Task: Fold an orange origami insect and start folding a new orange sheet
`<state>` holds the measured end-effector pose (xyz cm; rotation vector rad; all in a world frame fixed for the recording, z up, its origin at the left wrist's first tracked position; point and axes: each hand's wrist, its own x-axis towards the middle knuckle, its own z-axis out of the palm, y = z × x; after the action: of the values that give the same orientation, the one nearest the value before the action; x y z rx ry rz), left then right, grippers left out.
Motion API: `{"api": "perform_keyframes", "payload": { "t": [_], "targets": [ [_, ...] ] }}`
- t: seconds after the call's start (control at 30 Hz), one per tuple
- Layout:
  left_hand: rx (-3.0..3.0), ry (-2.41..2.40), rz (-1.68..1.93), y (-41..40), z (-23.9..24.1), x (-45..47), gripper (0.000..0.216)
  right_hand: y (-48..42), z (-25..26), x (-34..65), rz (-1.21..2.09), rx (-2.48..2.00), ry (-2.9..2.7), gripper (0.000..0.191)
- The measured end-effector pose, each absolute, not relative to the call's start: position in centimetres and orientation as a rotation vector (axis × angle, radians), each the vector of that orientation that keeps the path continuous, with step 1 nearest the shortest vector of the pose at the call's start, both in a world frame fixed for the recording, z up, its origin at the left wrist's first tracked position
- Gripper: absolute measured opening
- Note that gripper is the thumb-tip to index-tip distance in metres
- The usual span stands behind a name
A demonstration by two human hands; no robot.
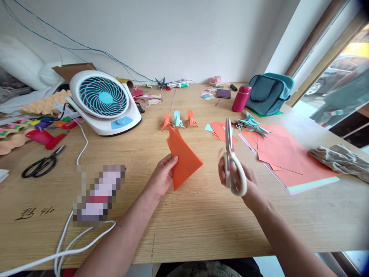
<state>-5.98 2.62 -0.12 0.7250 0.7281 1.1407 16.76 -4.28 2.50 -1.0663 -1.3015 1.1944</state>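
Note:
Between the thumb and fingers of my left hand (163, 173) is a folded triangle of orange paper (184, 159), held up above the table. My right hand (236, 173) grips a pair of scissors (230, 154) with white handles; the blades point up and look closed, apart from the paper. Beyond the orange triangle stand three small folded paper figures, a blue one (178, 119) between two orange ones (191, 119). Paper scraps (220, 130) lie past the scissors, beside blue folded paper pieces (253, 124).
Orange paper sheets (279, 150) and a crumpled cloth (343, 159) lie at right. A pink bottle (241, 99) and teal bag (269, 94) stand behind. At left are a fan (103, 100), black scissors (43, 163), a blurred-out object (99, 196) and white cables (66, 252).

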Motion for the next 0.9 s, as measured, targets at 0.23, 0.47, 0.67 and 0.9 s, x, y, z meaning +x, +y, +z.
{"api": "perform_keyframes", "payload": {
  "t": [0.23, 0.47, 0.67, 0.9],
  "targets": [
    [0.339, 0.607, 1.076, 3.3, -0.3, -6.3, 0.008, -7.4, -0.6, 15.2, 1.843, -0.64, -1.242, 0.058],
    [0.208, 0.59, 1.079, 3.4, 0.0, -6.2, 0.022, -7.6, -0.6, 14.5, 1.992, -0.458, -1.301, 0.064],
    [0.217, 0.659, 1.09, 3.5, 0.1, -6.2, 0.032, -7.3, -1.1, 14.4, 2.009, -0.42, -1.292, 0.063],
    [0.347, 0.687, 1.099, 3.3, -0.3, -6.1, 0.021, -7.4, -1.3, 14.4, 1.97, -0.445, -1.299, 0.063]
  ]
}}
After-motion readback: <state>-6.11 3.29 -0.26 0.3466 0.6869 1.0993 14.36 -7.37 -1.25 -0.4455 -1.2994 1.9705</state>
